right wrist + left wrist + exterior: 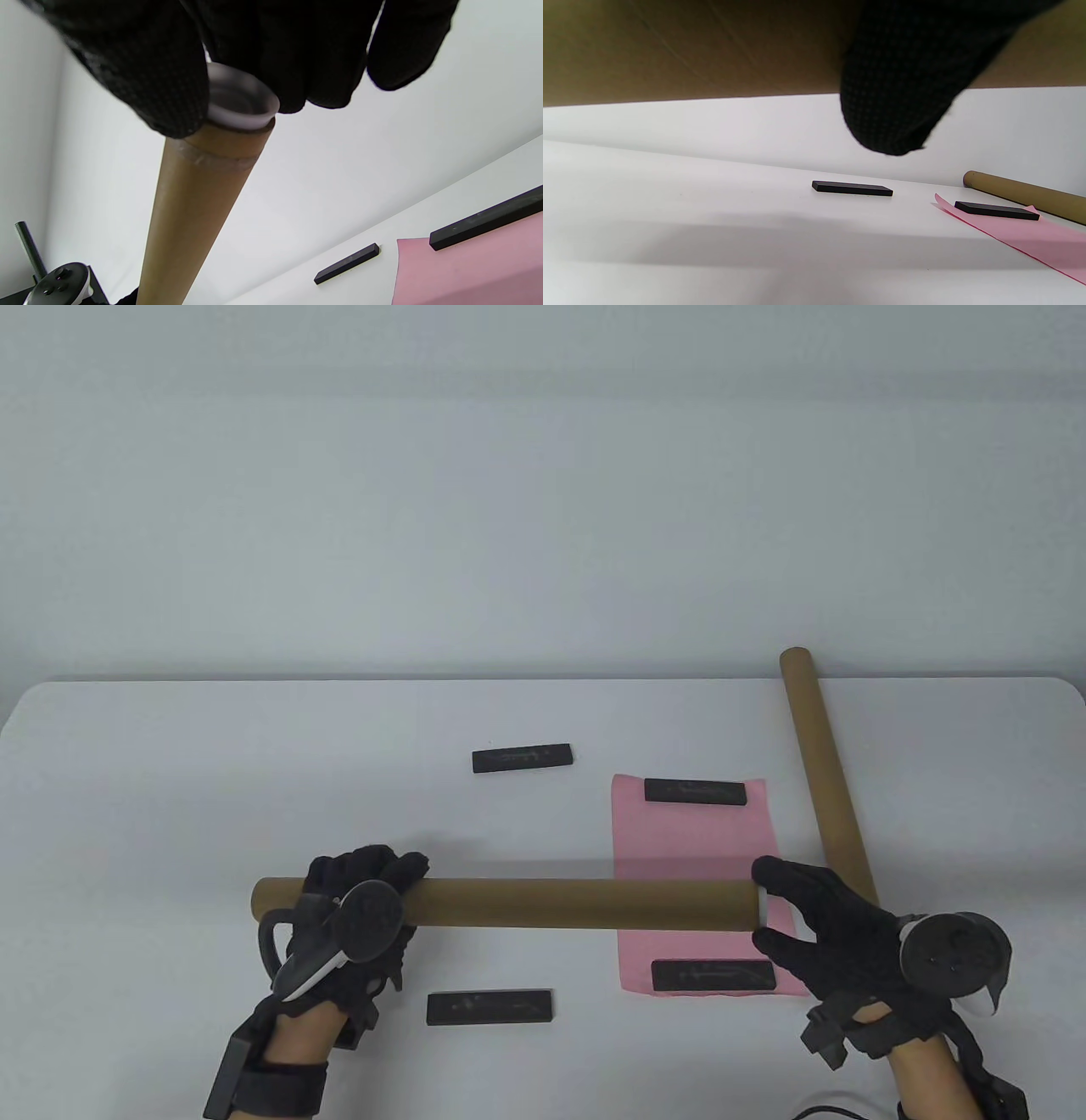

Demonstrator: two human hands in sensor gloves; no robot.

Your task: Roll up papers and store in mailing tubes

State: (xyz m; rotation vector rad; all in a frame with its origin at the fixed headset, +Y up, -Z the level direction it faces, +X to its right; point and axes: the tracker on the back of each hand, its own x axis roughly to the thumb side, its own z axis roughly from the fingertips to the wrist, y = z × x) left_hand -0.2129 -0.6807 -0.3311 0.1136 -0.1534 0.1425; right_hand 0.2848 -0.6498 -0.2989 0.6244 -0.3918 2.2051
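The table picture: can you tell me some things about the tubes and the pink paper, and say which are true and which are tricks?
1. The left hand grips a brown tube held level above the table. True.
2. The right hand has its fingers on a white cap at the tube's end. True.
3. The pink paper is rolled up. False: it lies flat under two black bars.
4. Four black bars are on the table. True.
5. The second tube stands upright. False: it lies slanted beside the paper.
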